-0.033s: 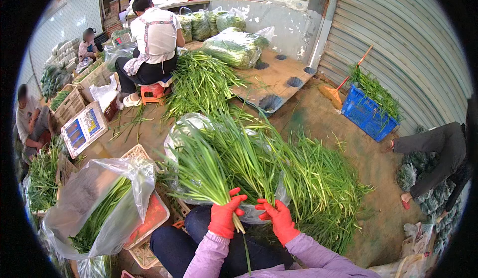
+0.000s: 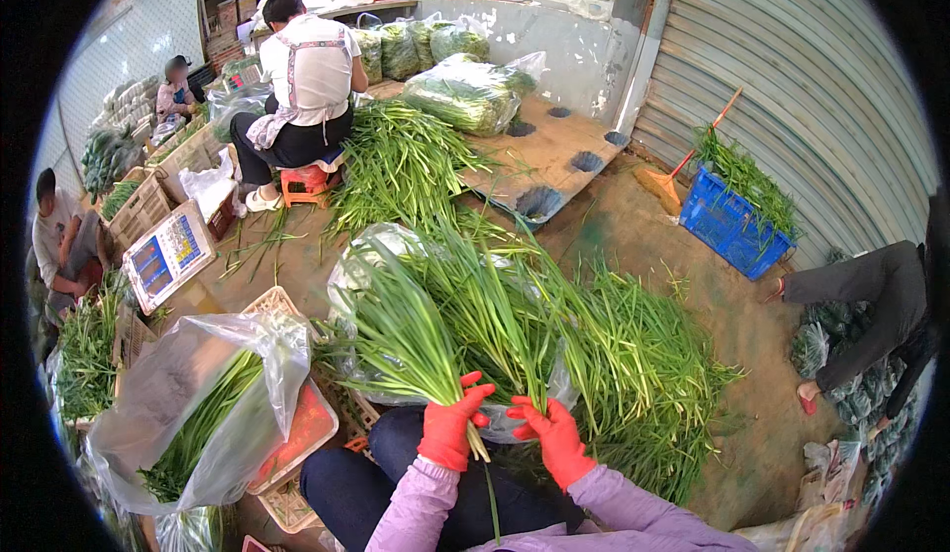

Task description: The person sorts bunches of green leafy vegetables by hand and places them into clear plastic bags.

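Note:
In a red glove, my left hand (image 2: 450, 421) is closed round a bunch of garlic chives (image 2: 404, 339). The leaves fan out up and to the left, and the pale cut ends stick out below the fist. One loose blade hangs down under it. Just to the right, my right hand (image 2: 554, 438), also gloved in red, pinches the lower ends of a few more chives (image 2: 505, 324). Beyond and beside both hands spreads a big heap of loose chives (image 2: 643, 364), partly over a clear plastic sheet (image 2: 371, 255).
At my left, an open plastic bag (image 2: 327, 364) of chives rests by crates and a scale (image 2: 170, 255). Ahead, a person (image 2: 307, 67) sits on an orange stool (image 2: 303, 186). A blue crate (image 2: 727, 221) and broom (image 2: 665, 188) stand right, near another person's legs (image 2: 851, 300).

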`<action>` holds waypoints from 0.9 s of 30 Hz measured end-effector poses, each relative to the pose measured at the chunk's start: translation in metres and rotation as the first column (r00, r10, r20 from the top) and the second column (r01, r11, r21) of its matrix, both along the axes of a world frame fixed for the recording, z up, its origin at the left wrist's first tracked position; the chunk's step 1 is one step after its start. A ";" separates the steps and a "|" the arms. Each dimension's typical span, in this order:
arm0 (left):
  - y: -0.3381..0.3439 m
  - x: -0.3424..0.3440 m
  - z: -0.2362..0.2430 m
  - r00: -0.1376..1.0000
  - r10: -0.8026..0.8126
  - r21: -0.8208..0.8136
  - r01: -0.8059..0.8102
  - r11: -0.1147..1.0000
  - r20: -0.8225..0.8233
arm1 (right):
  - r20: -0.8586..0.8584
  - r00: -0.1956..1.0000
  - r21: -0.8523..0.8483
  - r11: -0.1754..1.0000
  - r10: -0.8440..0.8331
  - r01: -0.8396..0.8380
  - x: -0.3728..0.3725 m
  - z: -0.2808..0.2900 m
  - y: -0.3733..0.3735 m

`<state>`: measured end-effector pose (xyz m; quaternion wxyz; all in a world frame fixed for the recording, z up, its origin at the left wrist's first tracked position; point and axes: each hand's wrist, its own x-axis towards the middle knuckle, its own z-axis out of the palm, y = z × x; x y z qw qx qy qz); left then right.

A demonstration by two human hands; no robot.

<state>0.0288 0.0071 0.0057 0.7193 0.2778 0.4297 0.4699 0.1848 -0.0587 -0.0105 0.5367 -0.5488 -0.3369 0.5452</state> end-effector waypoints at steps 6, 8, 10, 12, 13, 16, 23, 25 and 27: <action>-0.008 0.014 -0.018 0.993 -0.104 -0.059 0.107 0.993 0.056 | 0.059 0.996 0.038 0.997 0.071 -0.074 -0.030 -0.004 -0.023; -0.010 0.012 -0.014 0.997 -0.078 -0.068 0.079 0.995 0.015 | 0.138 0.985 0.041 0.993 0.106 -0.113 -0.030 0.001 -0.027; -0.009 0.013 -0.015 0.997 -0.069 -0.084 0.073 0.994 0.047 | 0.173 0.977 0.000 0.992 0.121 -0.123 -0.027 -0.003 -0.020; -0.009 0.014 -0.017 0.995 -0.056 -0.022 0.058 0.998 0.087 | 0.201 0.970 -0.046 0.990 0.139 -0.133 -0.026 -0.003 -0.015; -0.008 0.010 -0.016 0.992 -0.114 -0.027 0.116 0.993 0.057 | 0.314 0.926 -0.074 0.978 0.209 -0.195 -0.025 -0.001 -0.012; -0.009 0.008 -0.023 0.992 -0.123 -0.027 0.124 0.992 0.042 | 0.339 0.899 -0.024 0.957 0.279 -0.288 -0.015 -0.013 -0.004; -0.014 0.015 -0.005 0.981 -0.136 0.037 0.143 0.989 -0.138 | -0.003 0.997 0.014 0.997 0.077 -0.076 -0.005 0.000 0.040; -0.014 0.015 -0.007 0.982 -0.097 0.037 0.104 0.994 -0.160 | 0.269 0.963 0.020 1.000 0.005 -0.011 -0.010 0.004 0.052; -0.014 0.014 -0.015 0.989 -0.039 0.045 0.046 0.998 -0.143 | 0.374 0.927 -0.006 1.000 0.025 -0.025 -0.009 0.011 0.055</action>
